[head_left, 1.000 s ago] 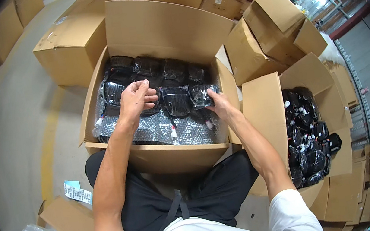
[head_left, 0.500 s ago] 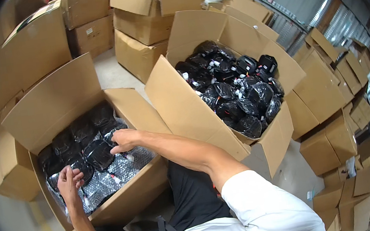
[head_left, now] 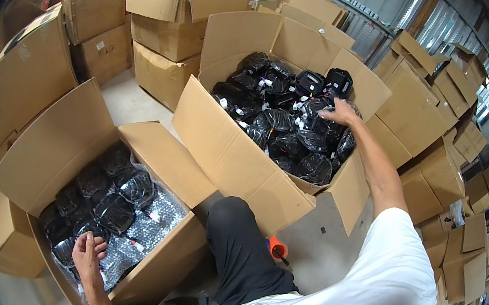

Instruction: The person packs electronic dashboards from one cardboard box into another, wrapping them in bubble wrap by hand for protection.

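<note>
My right hand (head_left: pixel 341 113) reaches over the right-hand cardboard box (head_left: pixel 237 147), its fingers spread just above black wrapped parts (head_left: pixel 311 140) and holding nothing I can see. These rounded parts lie heaped in clear plastic, with short cables and white connectors. Loosely curled, my left hand (head_left: pixel 88 253) hovers at the near left of the left-hand cardboard box (head_left: pixel 154 260), with nothing visible in its fingers. In that box, similar black wrapped parts (head_left: pixel 115 213) sit in rows on a bubble wrap sheet (head_left: pixel 158 225).
Raised flaps, such as the cardboard flap (head_left: pixel 165 163), stand between both boxes. An orange container (head_left: pixel 278 249) is on the floor by my knee. Stacked cartons (head_left: pixel 166 70) rise behind, and more piled cartons (head_left: pixel 420 123) line the right side.
My right hand has left the left-hand box and swung right to the heap in the other box. My left hand stays over the left-hand box. The view has shifted slightly right.
</note>
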The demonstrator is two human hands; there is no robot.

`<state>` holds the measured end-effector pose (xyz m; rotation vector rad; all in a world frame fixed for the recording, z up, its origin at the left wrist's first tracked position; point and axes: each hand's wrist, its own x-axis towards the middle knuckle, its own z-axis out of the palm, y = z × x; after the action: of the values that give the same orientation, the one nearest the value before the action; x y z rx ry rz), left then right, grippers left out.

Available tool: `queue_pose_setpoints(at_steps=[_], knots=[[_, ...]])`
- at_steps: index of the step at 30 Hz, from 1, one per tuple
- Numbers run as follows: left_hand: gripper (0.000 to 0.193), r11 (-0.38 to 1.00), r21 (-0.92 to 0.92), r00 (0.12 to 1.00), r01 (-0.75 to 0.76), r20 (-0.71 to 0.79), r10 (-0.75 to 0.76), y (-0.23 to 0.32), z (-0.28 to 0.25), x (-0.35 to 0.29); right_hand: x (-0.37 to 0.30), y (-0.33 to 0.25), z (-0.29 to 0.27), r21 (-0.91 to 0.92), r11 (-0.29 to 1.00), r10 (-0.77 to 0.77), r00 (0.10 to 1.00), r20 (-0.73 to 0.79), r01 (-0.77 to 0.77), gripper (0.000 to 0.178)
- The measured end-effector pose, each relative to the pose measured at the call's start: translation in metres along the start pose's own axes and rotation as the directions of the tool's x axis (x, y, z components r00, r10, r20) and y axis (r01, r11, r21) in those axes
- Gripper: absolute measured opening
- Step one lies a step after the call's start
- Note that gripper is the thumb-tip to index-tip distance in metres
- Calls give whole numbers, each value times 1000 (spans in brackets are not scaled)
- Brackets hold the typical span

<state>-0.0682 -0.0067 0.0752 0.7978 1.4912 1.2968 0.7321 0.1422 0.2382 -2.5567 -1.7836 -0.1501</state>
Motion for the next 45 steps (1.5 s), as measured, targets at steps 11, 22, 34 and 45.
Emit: queue_pose_setpoints(at_steps=[11, 22, 34, 45], knots=[[34, 987, 134, 994, 89, 50, -96, -8, 22, -1, -46, -17, -29, 342, 904, -241, 967, -83, 255, 50], [69, 770, -596, 894, 228, 442, 77, 36, 232, -85, -197, -270, -28, 988, -133, -652, 757, -28, -79, 37], [37, 416, -909, 993, -15, 34, 111, 85, 42, -13, -49, 140, 11, -110, 856, -490, 860, 142, 506, 113], [34, 387, -906, 986, -169, -156, 64, 68, -38, -29, -60, -41, -93, 293, 895, -374, 924, 78, 338, 24]])
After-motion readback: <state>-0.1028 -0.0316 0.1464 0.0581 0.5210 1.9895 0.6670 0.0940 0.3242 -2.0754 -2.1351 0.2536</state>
